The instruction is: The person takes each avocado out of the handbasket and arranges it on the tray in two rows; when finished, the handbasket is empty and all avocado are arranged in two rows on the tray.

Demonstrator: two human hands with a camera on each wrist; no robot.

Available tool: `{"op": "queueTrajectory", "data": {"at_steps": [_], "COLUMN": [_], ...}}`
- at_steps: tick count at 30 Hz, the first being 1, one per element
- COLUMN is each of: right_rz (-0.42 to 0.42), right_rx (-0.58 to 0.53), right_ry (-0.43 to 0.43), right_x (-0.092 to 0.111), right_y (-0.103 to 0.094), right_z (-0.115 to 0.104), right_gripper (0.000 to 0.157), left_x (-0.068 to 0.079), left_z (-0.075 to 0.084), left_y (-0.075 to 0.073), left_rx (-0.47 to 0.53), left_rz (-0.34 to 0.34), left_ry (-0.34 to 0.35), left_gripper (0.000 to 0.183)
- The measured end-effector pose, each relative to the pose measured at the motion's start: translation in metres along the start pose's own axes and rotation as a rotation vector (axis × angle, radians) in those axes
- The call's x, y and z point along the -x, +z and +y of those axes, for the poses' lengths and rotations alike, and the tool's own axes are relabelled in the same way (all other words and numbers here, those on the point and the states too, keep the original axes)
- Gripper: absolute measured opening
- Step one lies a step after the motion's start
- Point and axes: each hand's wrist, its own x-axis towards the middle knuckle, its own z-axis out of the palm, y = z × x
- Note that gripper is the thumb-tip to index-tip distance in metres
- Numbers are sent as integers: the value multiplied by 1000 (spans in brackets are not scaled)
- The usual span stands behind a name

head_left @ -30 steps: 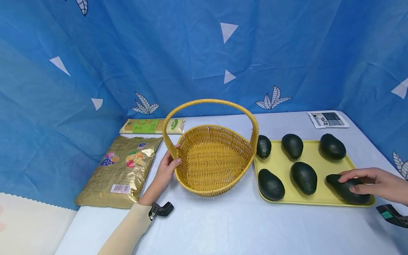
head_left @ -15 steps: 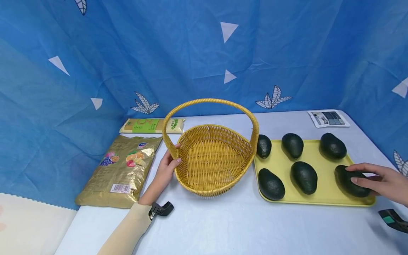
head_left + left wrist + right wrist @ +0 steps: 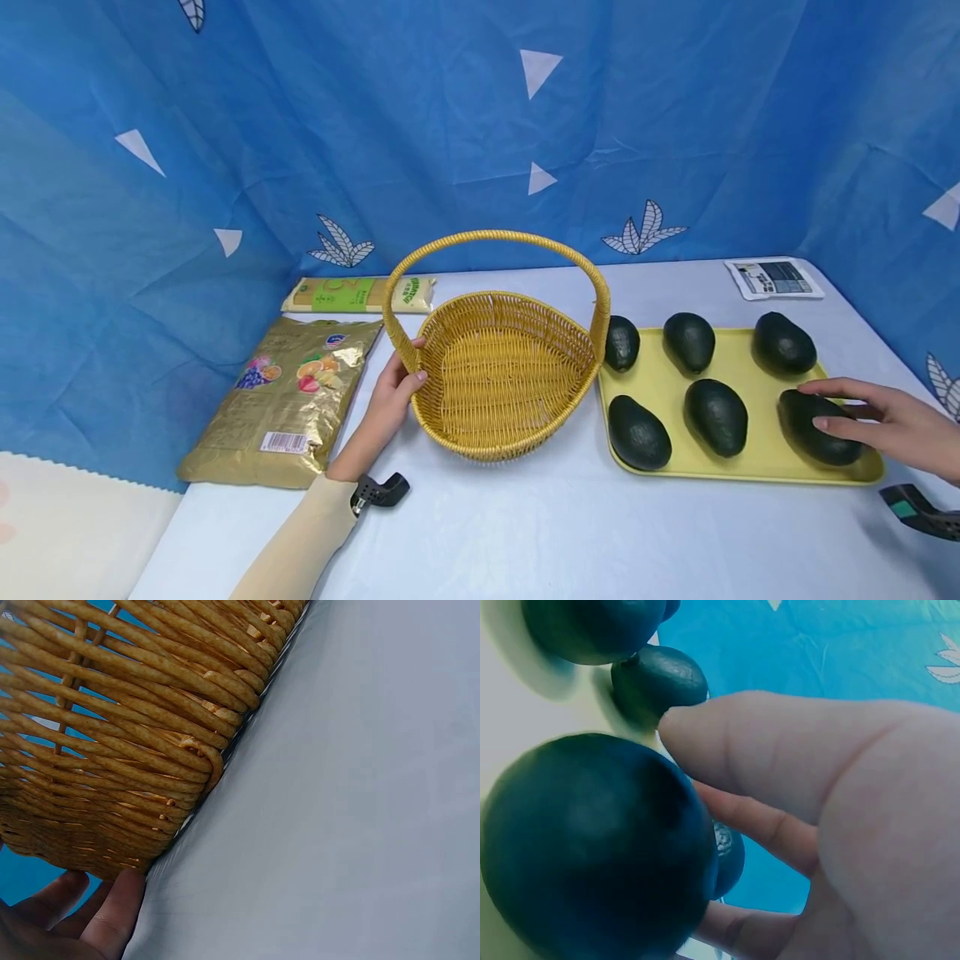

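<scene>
In the head view my left hand (image 3: 390, 396) holds the left side of a yellow woven basket (image 3: 495, 450), its thumb at the rim by the foot of the tall handle. The left wrist view shows fingers against the basket's woven wall (image 3: 112, 772). At right, my right hand (image 3: 892, 421) has thumb and fingers around a dark green avocado (image 3: 813, 429) on the front right of a yellow tray (image 3: 750, 471). From the right wrist, the thumb (image 3: 742, 742) spans the near avocado's (image 3: 592, 840) upper side, with fingers partly hidden behind it.
Several other avocados (image 3: 716, 418) lie in two rows on the tray. A gold foil bag (image 3: 285, 408) and a pack of noodles (image 3: 360, 296) lie left of the basket. A small white packet (image 3: 774, 279) sits at the back right, before a blue cloth backdrop (image 3: 465, 125).
The right hand has turned the front right avocado and shifted it slightly back on the tray, then a little left. The left hand and basket have stayed put.
</scene>
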Motion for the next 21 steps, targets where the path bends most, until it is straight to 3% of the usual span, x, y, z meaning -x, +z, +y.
{"op": "queueTrajectory", "data": {"at_steps": [8,21], "right_rz": [-47,-18], "right_rx": [0,16], "right_ry": [-18,-15], "right_x": [-2,-1], "right_y": [1,-1], "right_z": [3,9], "right_gripper": [61,59], "left_x": [0,0], "left_z": [1,1], "left_y": [-1,0], "left_rx": [1,-5], "left_rz": [0,1], "left_ry": [-1,-5], "left_gripper": [55,54]}}
